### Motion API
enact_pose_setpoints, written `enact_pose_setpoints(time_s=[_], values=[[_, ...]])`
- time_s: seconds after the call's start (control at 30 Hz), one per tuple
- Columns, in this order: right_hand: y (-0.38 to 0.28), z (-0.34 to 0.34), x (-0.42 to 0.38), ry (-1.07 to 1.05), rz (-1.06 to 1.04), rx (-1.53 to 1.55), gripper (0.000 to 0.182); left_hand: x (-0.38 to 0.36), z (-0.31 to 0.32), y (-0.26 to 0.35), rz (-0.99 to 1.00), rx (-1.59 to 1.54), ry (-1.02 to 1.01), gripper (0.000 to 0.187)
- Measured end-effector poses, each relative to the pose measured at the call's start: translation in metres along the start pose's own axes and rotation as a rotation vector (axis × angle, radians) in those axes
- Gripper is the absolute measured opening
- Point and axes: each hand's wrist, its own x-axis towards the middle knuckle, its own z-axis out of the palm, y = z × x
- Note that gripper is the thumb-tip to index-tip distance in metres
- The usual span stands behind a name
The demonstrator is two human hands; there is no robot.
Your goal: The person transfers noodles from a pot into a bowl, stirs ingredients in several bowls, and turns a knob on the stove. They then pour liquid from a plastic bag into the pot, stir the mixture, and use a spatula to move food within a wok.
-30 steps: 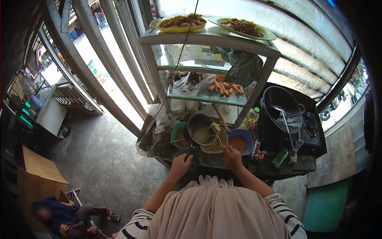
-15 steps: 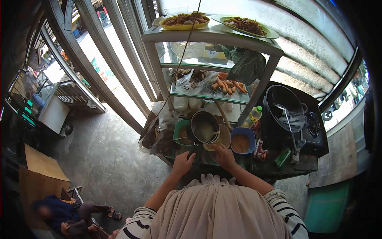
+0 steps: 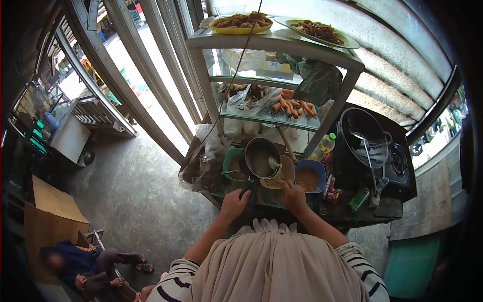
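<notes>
A small dark frying pan [image 3: 258, 162] with pale liquid in it is held over the bowls. My left hand [image 3: 233, 203] is closed round its handle [image 3: 246, 186]. Close to the pan's right edge, the fingers of my right hand [image 3: 294, 197] are pinched together; what they hold is too small to make out. Pale, lumpy stuff [image 3: 274, 164] sits at the pan's right rim. Partly hidden beneath the pan is a cream bowl [image 3: 287, 166]. A green bowl [image 3: 228, 165] with a spoon in it stands left, and a blue bowl [image 3: 318, 167] of orange-brown mixture stands right.
A wok [image 3: 354, 128] with a ladle sits on the stove at right. Behind the bowls rises a glass-shelved cabinet [image 3: 282, 45] with carrots [image 3: 292, 106] inside and plates of fried food on top. Bottles and packets lie right. Someone [image 3: 83, 267] sits lower left.
The view has shifted slightly, so the scene sits a little further right. The pan handle now shows in my left hand, and pale stuff has appeared higher at the pan's right rim.
</notes>
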Motion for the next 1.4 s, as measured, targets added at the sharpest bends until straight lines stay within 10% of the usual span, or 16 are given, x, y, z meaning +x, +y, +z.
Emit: enact_pose_setpoints(time_s=[0.7, 0.77, 0.9, 1.17, 1.4], values=[[-0.019, 0.002, 0.018, 0.020, 0.089, 0.407, 0.026, 0.002, -0.001, -0.001, -0.023, -0.005, 0.002, 0.039], [-0.019, 0.001, 0.020, -0.163, 0.545, 0.834, 0.021, 0.000, -0.002, -0.003, -0.023, -0.001, -0.001, 0.039], [0.010, 0.006, 0.028, -0.100, 0.780, 1.226, 0.022, -0.001, -0.004, -0.007, 0.006, 0.035, -0.013, 0.040], [0.013, -0.063, 0.094, -0.027, 0.035, 0.312, 0.019, -0.007, -0.014, -0.003, 0.003, 0.018, -0.029, 0.040], [0.035, -0.044, 0.113, -0.171, -0.081, 0.142, 0.017, -0.006, -0.018, -0.005, 0.027, 0.063, -0.045, 0.040]])
